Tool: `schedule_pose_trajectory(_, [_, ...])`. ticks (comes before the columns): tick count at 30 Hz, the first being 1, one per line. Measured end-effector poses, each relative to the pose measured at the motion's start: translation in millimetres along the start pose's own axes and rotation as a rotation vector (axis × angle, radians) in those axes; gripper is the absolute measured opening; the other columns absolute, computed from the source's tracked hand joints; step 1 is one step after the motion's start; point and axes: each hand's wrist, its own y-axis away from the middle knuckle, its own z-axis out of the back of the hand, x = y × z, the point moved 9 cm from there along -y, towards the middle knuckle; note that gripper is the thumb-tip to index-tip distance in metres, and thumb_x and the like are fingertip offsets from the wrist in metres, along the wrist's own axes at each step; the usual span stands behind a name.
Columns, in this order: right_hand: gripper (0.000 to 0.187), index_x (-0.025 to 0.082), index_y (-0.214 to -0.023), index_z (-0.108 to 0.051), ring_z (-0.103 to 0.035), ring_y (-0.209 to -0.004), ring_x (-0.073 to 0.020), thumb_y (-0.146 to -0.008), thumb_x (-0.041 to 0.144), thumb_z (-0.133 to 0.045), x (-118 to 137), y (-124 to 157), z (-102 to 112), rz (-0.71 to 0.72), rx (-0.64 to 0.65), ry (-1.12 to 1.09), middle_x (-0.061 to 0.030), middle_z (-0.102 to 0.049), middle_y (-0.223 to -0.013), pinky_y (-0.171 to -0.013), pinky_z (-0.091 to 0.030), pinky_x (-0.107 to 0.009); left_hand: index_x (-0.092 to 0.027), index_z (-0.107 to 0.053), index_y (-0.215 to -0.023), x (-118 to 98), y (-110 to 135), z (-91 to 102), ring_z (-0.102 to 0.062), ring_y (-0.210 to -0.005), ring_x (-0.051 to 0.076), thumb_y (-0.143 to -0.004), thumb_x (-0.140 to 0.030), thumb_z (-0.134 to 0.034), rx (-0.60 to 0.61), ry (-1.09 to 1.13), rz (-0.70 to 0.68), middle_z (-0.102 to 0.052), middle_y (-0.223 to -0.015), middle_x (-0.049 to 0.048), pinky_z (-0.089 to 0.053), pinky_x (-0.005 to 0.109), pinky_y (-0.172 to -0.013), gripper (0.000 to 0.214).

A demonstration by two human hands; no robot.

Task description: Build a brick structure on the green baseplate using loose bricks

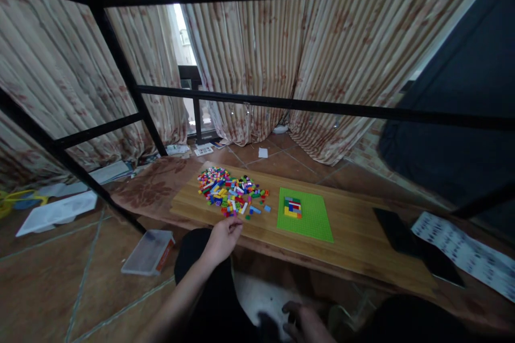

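Observation:
My left hand is at the front edge of the wooden board, just in front of a heap of colourful toy bricks. Its thumb and fingers are pinched together; whatever they may hold is hidden or too small to make out. Low in the picture, below the board's front edge, my right hand hangs in shadow with fingers bent and apart, and no object shows in it. Right of the heap lies a green baseplate. On it sits a small block of joined bricks in yellow, blue, red, white and green.
A clear plastic box stands on the tiled floor at left. Right of the baseplate lie a dark flat panel and a printed sheet. Black metal bars cross behind and overhead. Striped curtains hang at the back.

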Motion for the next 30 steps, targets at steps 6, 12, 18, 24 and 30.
schedule_pose_trajectory(6, [0.027,0.022,-0.103,-0.07,-0.068,-0.097,-0.0229,-0.088,0.025,-0.047,47,-33,71,0.162,-0.255,0.062,-0.0061,-0.074,-0.102,-0.087,-0.048,-0.032,-0.017,-0.073,-0.094,1,-31,-12.4,-0.067,-0.082,0.02,-0.084,-0.025,-0.052,0.077,-0.168,-0.045,-0.074,-0.088,0.0061,-0.048,0.028,-0.075,0.024])
schedule_pose_trajectory(12, [0.032,0.016,-0.113,-0.066,-0.062,-0.102,-0.024,-0.09,0.016,-0.044,114,-122,130,0.221,-0.501,0.427,-0.0114,-0.068,-0.108,-0.09,-0.046,-0.033,-0.015,-0.073,-0.093,-36,-113,-20.9,-0.065,-0.074,0.017,-0.086,-0.018,-0.05,0.074,-0.256,-0.161,-0.074,-0.082,0.0052,-0.046,0.026,-0.071,0.025])
schedule_pose_trajectory(18, [0.037,0.014,-0.111,-0.067,-0.057,-0.101,-0.0271,-0.084,0.003,-0.043,119,-199,122,0.2,-0.51,0.544,-0.0145,-0.067,-0.106,-0.089,-0.045,-0.04,-0.012,-0.073,-0.095,-49,-190,-39.7,-0.067,-0.083,0.018,-0.085,-0.015,-0.051,0.087,-0.326,-0.185,-0.075,-0.092,0.0087,-0.048,0.025,-0.077,0.024])
schedule_pose_trajectory(24, [0.024,0.016,-0.097,-0.069,-0.058,-0.094,-0.0249,-0.086,0.005,-0.05,107,-202,108,0.299,-0.514,0.559,-0.0116,-0.067,-0.098,-0.082,-0.049,-0.035,-0.018,-0.072,-0.094,-28,-202,-76.7,-0.068,-0.086,0.018,-0.086,-0.015,-0.049,0.16,-0.523,-0.169,-0.075,-0.093,0.0064,-0.048,0.026,-0.077,0.024])
schedule_pose_trajectory(30, [0.029,0.022,-0.112,-0.064,-0.064,-0.09,-0.0193,-0.095,0.014,-0.042,91,-147,137,0.443,-0.493,0.256,-0.007,-0.068,-0.102,-0.079,-0.051,-0.031,-0.016,-0.069,-0.098,-37,-184,-104.9,-0.064,-0.098,0.023,-0.086,-0.013,-0.048,0.21,-0.688,-0.369,-0.071,-0.098,0.01,-0.048,0.033,-0.09,0.025])
